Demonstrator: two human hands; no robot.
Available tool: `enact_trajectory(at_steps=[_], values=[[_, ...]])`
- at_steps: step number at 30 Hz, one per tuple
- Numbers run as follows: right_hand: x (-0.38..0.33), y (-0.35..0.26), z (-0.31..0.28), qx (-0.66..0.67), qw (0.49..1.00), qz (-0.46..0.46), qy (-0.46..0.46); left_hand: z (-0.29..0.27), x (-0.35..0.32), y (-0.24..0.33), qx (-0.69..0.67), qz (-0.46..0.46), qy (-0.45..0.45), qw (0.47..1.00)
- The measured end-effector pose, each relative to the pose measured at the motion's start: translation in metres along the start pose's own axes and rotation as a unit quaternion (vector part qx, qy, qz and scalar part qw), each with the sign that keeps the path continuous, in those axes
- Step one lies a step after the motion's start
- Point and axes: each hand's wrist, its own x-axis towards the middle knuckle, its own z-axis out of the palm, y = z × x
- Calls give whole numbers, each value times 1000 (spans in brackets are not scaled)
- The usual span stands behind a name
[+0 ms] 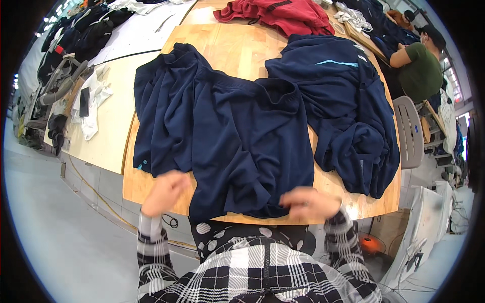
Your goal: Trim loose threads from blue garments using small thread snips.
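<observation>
Dark navy shorts point(222, 116) lie spread on the wooden table in front of me, the elastic waistband at the far side and the legs toward me. The near leg hem is folded and rumpled. My left hand point(168, 193) is over the table's front edge, beside the left leg; its fingers look curled but are smeared by motion. At the right leg's hem is my right hand point(310, 203), fingertips at or just above the cloth, also blurred. More navy garments point(348, 106) lie in a loose heap to the right, one with a light blue stripe.
The wooden table point(222, 43) carries red garments point(283, 15) at its far end. On a pale side table point(108, 126) at left, a dark phone point(84, 102) lies on white cloth. A grey chair point(408, 131) and a person in green point(419, 70) are at right.
</observation>
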Motion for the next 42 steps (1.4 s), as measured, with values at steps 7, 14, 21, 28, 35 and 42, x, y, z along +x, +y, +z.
enact_trajectory(at_steps=[7,14,21,28,35,42], values=[[102,73,-113,-37,897,42,438,-3,167,-13,-190,-12,295,936],[165,83,-134,-362,845,190,344,-30,265,-28,-144,-74,351,922],[78,84,-142,-169,846,93,496,-64,209,-61,-296,-120,267,909],[24,99,-123,-416,754,113,496,-33,198,-68,-1,45,383,923],[56,53,-83,-400,751,62,522,-13,187,-24,-122,-62,139,981],[107,18,-50,-306,818,-25,487,5,179,-15,-86,-34,143,985]])
